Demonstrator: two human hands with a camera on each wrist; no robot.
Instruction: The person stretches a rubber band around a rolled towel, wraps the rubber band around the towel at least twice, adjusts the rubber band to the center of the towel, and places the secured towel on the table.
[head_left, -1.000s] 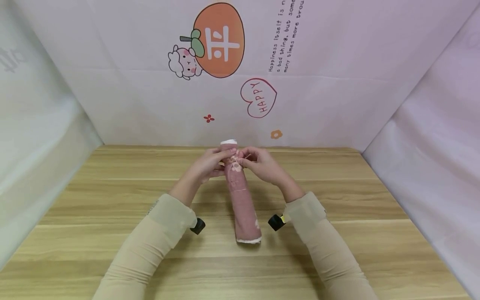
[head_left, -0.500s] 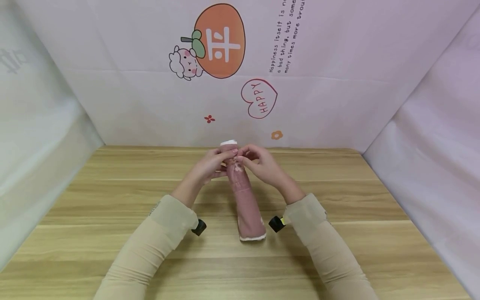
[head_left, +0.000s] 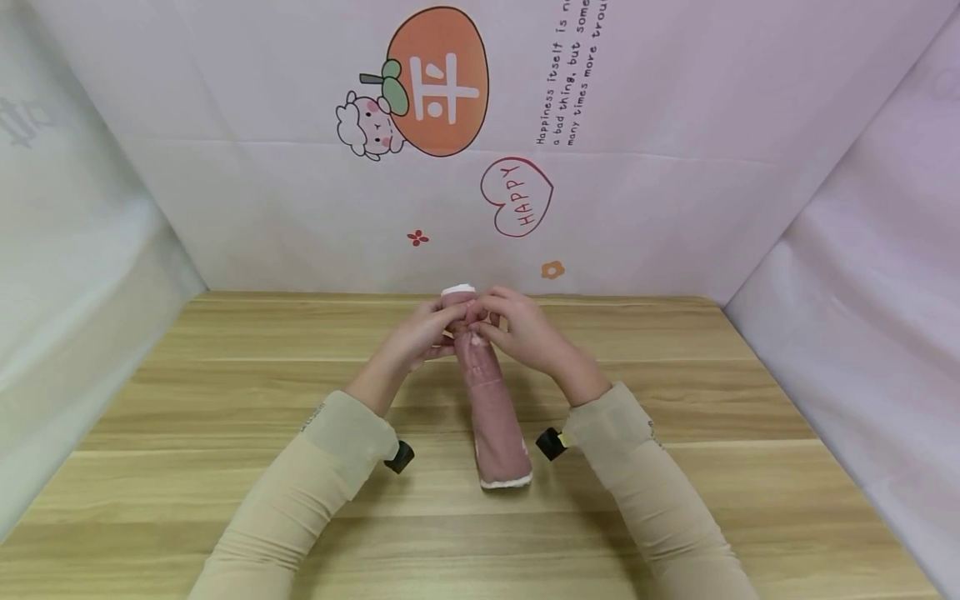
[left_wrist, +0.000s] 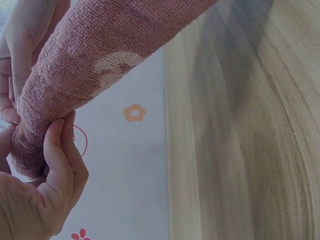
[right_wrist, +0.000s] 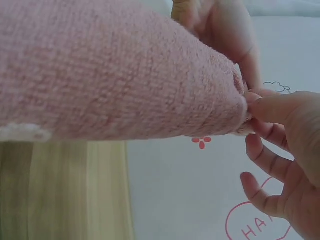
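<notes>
A rolled pink terry towel (head_left: 497, 417) with white edges and pale patterned patches is held slanting, its long part toward me. Near its far end my left hand (head_left: 417, 333) grips it from the left, fingers curled round the narrowed part (left_wrist: 31, 150). From the right, my right hand (head_left: 527, 332) pinches at this same narrowed spot with thumb and forefinger. The right wrist view shows the other fingers of that hand (right_wrist: 295, 155) standing loosely apart. Fingers hide most of the gathered place; a thin yellowish bit shows there, too small to name.
A wood-grain table (head_left: 225, 467) lies beneath the towel. White printed cloth (head_left: 660, 208) stands right behind its far edge, and more white cloth hangs at both sides. A small black camera (head_left: 400, 456) sits at the left wrist, another (head_left: 551, 444) at the right.
The towel's near end has swung slightly to the right. My right hand's fingers have shifted a little at the narrowed part and come closer to the left hand, which stays gripping.
</notes>
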